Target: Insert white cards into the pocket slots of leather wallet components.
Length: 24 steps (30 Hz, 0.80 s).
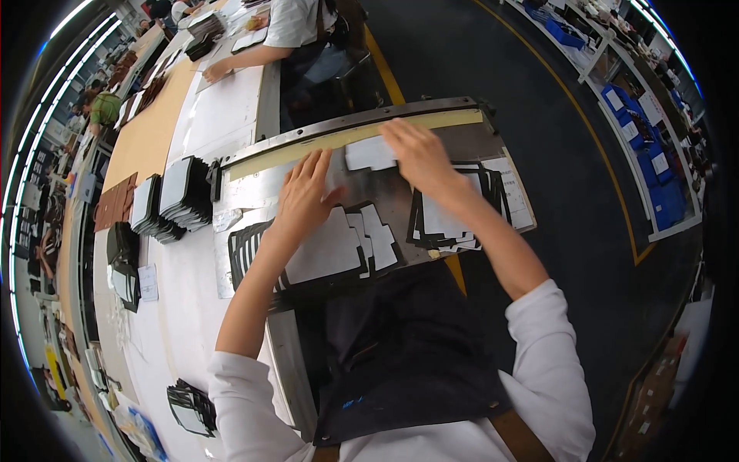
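Observation:
My left hand (305, 199) is over the metal plate (396, 187), fingers stretched out and thumb apart, with nothing visible in it. Below it lie overlapping white panels with black edges (327, 246), fanned out along the plate's near side. A small white piece with a stepped edge (369, 153) rests near the plate's far side, by a yellow strip (450, 121). Slightly blurred, my right hand (422, 158) reaches over that piece's right end, fingers extended and the thumb hidden. Under my right forearm sits another stack of black-edged white panels (440, 212).
A metal bar (346, 127) runs along the plate's far edge. Stacks of dark-edged panels (185, 192) stand on the long table to the left, beside brown pieces (115, 202). Another person's arm (246, 60) rests on the table ahead. Blue bins (654, 165) fill a rack at right.

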{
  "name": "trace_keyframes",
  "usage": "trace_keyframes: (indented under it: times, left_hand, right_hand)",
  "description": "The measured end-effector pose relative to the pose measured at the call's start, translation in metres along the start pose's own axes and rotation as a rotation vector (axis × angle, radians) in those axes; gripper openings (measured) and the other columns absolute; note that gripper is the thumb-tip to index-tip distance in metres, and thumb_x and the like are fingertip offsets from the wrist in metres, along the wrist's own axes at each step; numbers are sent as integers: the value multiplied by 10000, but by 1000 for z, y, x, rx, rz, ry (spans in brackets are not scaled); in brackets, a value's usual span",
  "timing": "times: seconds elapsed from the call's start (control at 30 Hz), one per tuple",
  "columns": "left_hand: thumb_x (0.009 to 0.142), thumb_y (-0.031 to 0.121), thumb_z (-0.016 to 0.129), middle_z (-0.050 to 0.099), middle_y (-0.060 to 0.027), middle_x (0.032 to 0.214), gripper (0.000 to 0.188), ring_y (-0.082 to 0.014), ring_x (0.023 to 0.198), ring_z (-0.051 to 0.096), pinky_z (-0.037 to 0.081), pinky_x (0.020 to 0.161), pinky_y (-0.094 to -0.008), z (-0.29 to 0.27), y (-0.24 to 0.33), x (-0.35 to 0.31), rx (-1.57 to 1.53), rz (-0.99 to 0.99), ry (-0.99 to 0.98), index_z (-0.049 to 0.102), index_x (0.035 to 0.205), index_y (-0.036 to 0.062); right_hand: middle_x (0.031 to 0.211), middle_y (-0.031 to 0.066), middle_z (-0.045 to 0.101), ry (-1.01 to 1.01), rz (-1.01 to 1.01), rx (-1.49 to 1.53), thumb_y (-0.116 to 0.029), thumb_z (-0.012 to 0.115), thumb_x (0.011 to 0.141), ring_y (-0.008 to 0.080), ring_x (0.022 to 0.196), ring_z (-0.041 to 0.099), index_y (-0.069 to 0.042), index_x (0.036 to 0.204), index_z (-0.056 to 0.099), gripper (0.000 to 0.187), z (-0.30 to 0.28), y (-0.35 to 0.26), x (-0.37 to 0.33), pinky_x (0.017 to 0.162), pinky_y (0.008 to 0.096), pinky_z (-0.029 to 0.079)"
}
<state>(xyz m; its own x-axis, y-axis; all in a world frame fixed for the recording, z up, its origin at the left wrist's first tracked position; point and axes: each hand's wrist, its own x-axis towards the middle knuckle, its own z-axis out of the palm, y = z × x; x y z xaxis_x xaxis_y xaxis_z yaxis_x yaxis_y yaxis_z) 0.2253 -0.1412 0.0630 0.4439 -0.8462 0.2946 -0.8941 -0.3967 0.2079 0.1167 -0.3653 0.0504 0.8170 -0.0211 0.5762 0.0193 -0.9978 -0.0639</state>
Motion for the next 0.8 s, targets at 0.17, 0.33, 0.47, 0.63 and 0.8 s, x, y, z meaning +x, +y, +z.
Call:
trace_keyframes:
  times: [0.17, 0.33, 0.47, 0.63, 0.8]
  left_hand:
    - [763, 362, 797, 464, -180, 1424, 798, -356, 1378, 377, 287, 1142, -482, -47, 34, -86, -89, 48, -172, 445, 1413, 59]
    - [699, 384, 842, 433, -158, 1464, 823, -343, 1428, 311, 217, 1186, -494, -44, 35, -114, -59, 47, -139, 498, 1378, 71]
    - [713, 365, 835, 456, -136, 1454, 759, -331, 1426, 321, 219, 1185, -497, -39, 35, -112, -92, 52, -127, 535, 1343, 68]
    - [744, 355, 809, 502, -98, 1434, 686, -308, 1426, 337, 201, 1192, -495, -38, 29, -115, -261, 15, -88, 570, 1325, 78]
    - [762, 375, 799, 517, -108, 1412, 686, -306, 1417, 350, 214, 1184, -496, -44, 27, -115, -320, -3, -88, 561, 1325, 65]
  right_hand:
    - [1329, 236, 547, -136, -23, -132, 39, 587, 803, 363, 1293, 493, 79, 1279, 532, 480, -87, 16, -87, 1080, 479, 387]
    - [1489, 176, 384, -492, -75, 278, -207, 705, 847, 344, 1418, 316, -12, 1371, 486, 601, -113, -29, -90, 1147, 503, 267]
    - [1460, 171, 426, -412, -215, 444, -244, 726, 835, 335, 1388, 362, -51, 1343, 523, 580, -61, -74, -69, 1119, 478, 311]
    - [1408, 128, 502, -319, -282, 616, -172, 723, 821, 310, 1348, 422, -71, 1264, 595, 472, -24, -87, -64, 1090, 457, 354]
    - [1201, 54, 664, -143, -327, 713, -14, 662, 818, 260, 1232, 554, -56, 1042, 694, 230, -10, -84, -46, 1032, 435, 422]
